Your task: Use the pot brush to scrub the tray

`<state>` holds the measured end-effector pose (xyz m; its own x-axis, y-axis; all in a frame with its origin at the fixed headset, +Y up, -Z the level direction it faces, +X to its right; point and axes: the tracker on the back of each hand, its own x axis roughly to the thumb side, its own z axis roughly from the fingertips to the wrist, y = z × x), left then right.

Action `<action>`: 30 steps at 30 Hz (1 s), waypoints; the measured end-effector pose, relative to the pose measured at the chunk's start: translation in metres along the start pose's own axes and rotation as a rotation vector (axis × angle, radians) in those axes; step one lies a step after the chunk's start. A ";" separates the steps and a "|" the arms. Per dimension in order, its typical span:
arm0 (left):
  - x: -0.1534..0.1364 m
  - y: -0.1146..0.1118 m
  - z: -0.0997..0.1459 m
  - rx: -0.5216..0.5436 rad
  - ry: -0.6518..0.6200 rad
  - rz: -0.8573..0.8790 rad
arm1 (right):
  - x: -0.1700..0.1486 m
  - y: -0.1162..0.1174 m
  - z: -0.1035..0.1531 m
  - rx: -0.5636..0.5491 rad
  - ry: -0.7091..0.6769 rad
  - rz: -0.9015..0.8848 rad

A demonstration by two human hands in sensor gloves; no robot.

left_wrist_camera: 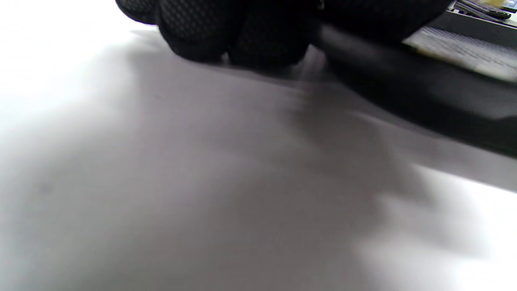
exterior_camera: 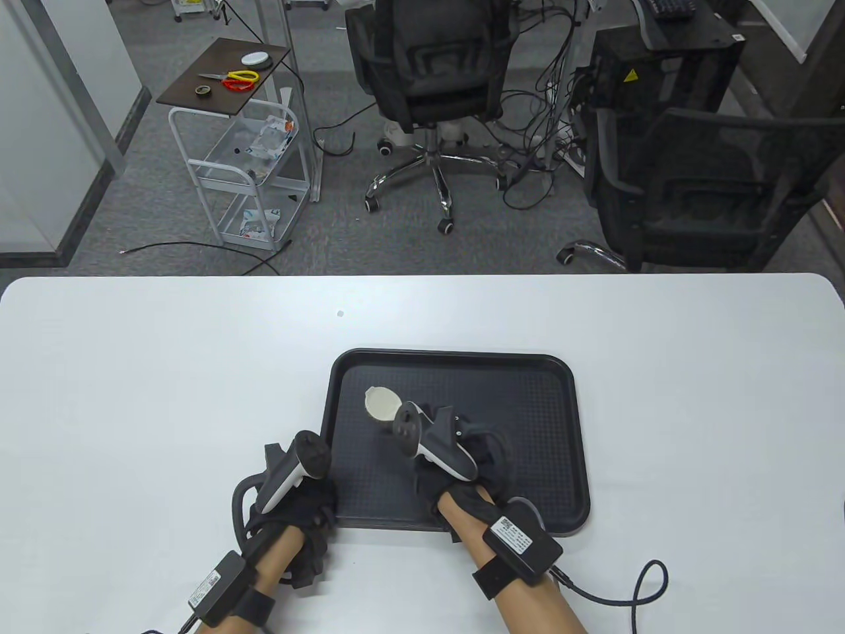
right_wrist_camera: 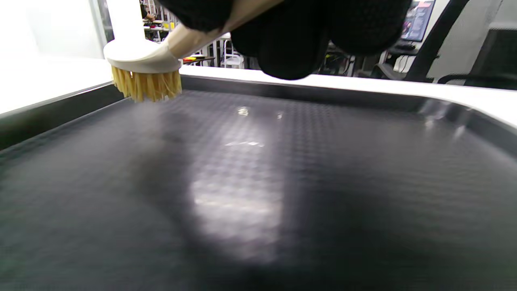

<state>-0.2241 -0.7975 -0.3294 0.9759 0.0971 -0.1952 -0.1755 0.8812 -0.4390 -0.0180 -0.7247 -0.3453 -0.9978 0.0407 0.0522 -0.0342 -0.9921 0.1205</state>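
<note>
Office: swivel chairs [exterior_camera: 436, 79], floor cables [exterior_camera: 548, 99], utility cart [exterior_camera: 251, 152]

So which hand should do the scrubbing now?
Right. The right hand already holds the pot brush, bristles down over the tray. The left hand rests at the tray's near left corner, probably steadying it.

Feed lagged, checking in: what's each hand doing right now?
Left hand: rests at the tray near-left corner; grip cannot be told.
Right hand: holds the pot brush, bristles over the tray.
</note>
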 end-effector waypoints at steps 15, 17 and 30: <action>0.000 0.000 0.000 -0.001 0.000 -0.001 | -0.040 0.026 0.012 0.032 0.002 -0.052; 0.000 0.000 0.000 -0.002 0.001 -0.001 | -0.066 0.026 0.018 0.030 0.041 -0.063; 0.000 0.000 0.000 0.003 0.003 -0.002 | -0.223 0.011 0.054 0.057 0.343 0.004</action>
<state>-0.2238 -0.7977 -0.3294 0.9759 0.0943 -0.1967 -0.1733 0.8826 -0.4370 0.2073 -0.7385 -0.3021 -0.9592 -0.0148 -0.2823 -0.0368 -0.9836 0.1766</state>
